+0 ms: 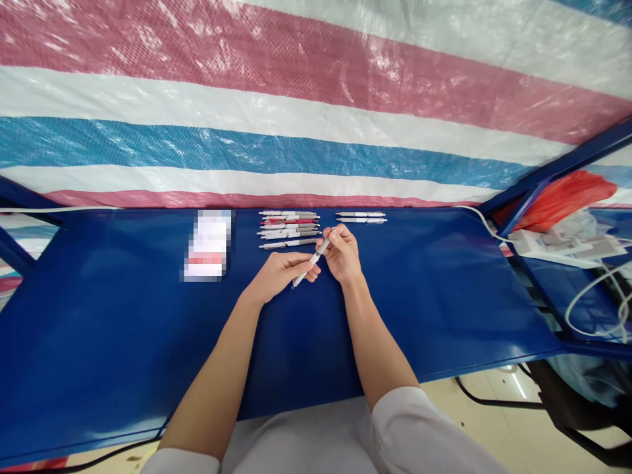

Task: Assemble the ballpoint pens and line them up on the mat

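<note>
Between my two hands is a white pen with a grey grip, slanted with its grey end up and to the right. My left hand pinches the white barrel near its middle. The fingers of my right hand are closed round the grey grip end, and they hide the tip. Just beyond my hands lies a group of several pens, side by side, mostly white and grey with one red. To the right of that group, a smaller set of white and grey pens rests near the back edge.
The blue tabletop runs wide under my arms. On its left lies a blurred-out white rectangular item. Striped plastic sheeting hangs behind. At the right are a blue metal frame, a red bag, a white box and looped white cable.
</note>
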### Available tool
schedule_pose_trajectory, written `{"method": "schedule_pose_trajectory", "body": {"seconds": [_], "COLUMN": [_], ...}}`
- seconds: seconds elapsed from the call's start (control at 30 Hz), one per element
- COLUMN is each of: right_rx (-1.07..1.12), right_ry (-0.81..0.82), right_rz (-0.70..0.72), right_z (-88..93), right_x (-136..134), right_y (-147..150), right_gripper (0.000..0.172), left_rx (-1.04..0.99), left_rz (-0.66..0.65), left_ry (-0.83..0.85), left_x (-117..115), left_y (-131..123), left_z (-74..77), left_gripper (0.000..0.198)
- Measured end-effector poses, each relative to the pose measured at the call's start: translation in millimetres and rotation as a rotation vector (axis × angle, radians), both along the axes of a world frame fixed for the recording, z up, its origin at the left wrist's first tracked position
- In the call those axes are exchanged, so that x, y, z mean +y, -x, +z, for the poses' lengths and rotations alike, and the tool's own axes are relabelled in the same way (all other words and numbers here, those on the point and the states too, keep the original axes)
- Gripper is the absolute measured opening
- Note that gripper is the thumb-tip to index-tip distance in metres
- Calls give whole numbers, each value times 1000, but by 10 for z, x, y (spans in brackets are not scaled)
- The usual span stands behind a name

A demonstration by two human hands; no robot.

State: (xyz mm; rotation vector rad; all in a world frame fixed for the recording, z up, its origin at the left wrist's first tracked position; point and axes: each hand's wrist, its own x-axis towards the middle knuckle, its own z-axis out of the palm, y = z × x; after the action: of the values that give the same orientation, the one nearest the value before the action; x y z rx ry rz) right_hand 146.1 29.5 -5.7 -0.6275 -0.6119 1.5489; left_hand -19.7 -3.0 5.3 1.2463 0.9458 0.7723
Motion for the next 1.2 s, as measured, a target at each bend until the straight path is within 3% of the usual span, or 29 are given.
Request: {"method": "schedule_pose_trajectory", "body": {"seconds": [0.17,0.27,0.47,0.77,1.0,1.2], "right_rx": [-113,-161,-184,-84,-68,-99], "right_ry": [47,82,130,51,63,56], "right_rz": [-101,-146,-99,26,126,34], "right_z": [-10,-12,20,30,30,27], "right_x": [27,40,35,-1,-17,12], "right_y": [12,31,34,22,7,33], "right_gripper": [33,33,32,24,25,29], "left_rx": [200,241,100,-136,-142,-43], "left_rz": [173,214,124,-27,-101,-76], "left_ry": [-227,-252,-84,195,180,75], "left_x": [12,23,45,6,-11,30], "left_y": [-40,-39,5,37,70,48], "left_z": [-108,-147,-73,26,38,32], "left_gripper": [33,35,36,33,32,33]}}
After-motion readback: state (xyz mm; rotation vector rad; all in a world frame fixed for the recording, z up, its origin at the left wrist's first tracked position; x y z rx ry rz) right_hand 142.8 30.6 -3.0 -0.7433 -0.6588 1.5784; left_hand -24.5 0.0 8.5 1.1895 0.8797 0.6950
